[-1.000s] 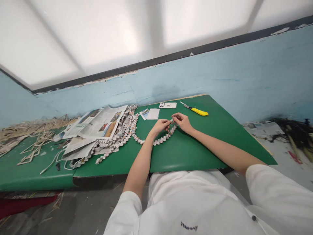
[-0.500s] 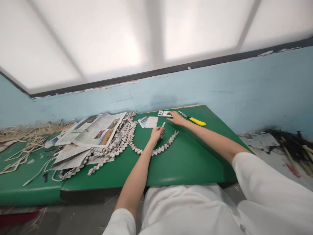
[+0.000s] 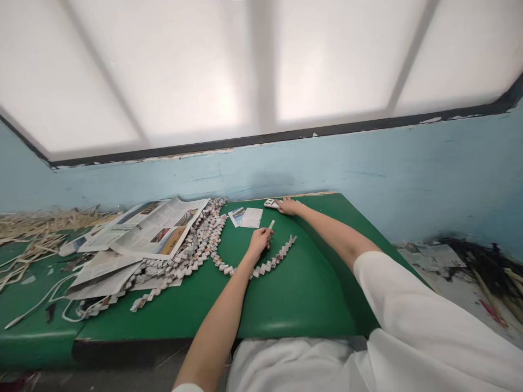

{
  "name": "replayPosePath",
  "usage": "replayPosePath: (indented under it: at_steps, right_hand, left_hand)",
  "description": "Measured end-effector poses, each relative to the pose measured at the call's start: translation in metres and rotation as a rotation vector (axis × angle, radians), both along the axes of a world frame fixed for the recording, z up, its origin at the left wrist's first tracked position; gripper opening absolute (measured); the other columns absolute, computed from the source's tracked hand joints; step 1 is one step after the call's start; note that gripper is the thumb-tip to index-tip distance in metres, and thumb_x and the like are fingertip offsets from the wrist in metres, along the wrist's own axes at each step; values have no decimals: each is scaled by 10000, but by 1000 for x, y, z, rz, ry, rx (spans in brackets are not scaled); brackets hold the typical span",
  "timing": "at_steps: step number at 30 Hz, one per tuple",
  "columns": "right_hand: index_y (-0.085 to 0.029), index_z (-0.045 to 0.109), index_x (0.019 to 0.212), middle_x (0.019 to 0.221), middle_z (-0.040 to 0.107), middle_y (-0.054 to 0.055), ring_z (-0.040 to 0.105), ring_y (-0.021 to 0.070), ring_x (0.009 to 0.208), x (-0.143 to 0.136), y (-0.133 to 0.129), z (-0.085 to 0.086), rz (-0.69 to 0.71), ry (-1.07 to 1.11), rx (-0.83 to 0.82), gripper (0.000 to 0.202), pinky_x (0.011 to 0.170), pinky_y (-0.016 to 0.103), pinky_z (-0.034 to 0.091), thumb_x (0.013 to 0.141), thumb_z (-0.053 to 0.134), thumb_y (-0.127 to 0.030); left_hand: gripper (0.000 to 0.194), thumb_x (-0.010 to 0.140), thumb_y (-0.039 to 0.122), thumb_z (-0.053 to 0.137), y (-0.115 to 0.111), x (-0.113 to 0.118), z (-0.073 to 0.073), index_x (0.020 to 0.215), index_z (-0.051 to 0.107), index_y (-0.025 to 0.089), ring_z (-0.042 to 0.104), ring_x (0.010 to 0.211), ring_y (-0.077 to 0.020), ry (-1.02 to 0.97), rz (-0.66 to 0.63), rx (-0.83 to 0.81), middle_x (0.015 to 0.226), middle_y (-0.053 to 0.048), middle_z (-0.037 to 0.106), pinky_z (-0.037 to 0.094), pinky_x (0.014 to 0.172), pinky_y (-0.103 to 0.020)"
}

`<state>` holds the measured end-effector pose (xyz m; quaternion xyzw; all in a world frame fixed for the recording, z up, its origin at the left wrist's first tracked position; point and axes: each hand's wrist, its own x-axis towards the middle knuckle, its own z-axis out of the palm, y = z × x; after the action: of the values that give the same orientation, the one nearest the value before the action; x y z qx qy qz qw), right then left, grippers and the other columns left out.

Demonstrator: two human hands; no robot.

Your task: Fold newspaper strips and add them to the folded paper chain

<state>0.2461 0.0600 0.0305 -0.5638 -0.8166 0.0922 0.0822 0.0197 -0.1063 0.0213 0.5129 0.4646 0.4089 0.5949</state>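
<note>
My left hand [image 3: 260, 241] pinches a small folded paper strip [image 3: 272, 224] that points up from the fingers. Below it, a zigzag chain of folded paper [image 3: 279, 258] curves over the green tabletop, partly behind my left wrist. At the table's far edge, my right hand [image 3: 289, 206] is closed over the right end of a white smartphone [image 3: 269, 203], whose camera end shows. My right hand and forearm cover the place where a yellow-handled knife lay. Cut paper pieces [image 3: 250, 218] lie flat beyond my left hand.
Newspaper sheets [image 3: 163, 226] cover a heap of woven paper chains [image 3: 196, 250] on the left. A white cable [image 3: 38, 307] and pale strips [image 3: 28, 253] lie farther left. Along the back runs a blue wall [image 3: 347, 163]. Dark scraps [image 3: 486, 267] sit beyond the table's right side.
My right hand has moved from beside the smartphone onto it and closed over its end. The knife has gone out of sight behind my arm. My left hand still holds the strip.
</note>
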Motion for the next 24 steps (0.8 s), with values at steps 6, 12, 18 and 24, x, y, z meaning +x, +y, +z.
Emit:
replayPosePath:
  at_steps: [6,12,18,24]
  right_hand:
    - [-128,605,1275,1196,699,223,641,376,1149,20,-4,4,10,410,18,356,1024,559,480,956,559,-279]
    - [-327,399,1357,1185,728,84,756,261,946,14,-50,3,86,1576,-436,448,813,533,635,968,617,-365]
    - [-314,446,1322,1218,731,89,764,268,1014,-4,-100,-3,113,1805,-546,423,723,422,669,954,651,-274]
    - [-320,459,1394,1278,709,96,742,277,1062,-10,-110,-8,168,1838,-610,408,631,346,639,1008,559,-406]
  left_hand:
    - [328,898,461,673,0,1,-2,824,620,145,346,374,-56,19,22,4,531,88,379,361,379,-205]
    - [321,914,446,661,1,2,-2,827,623,140,356,378,-58,41,27,19,534,80,390,362,382,-205]
    - [340,909,470,670,2,2,-5,828,616,145,344,369,-57,25,20,8,530,85,384,355,383,-208]
    - [375,906,518,663,4,0,-10,831,627,152,357,380,-65,37,19,24,533,81,371,364,396,-212]
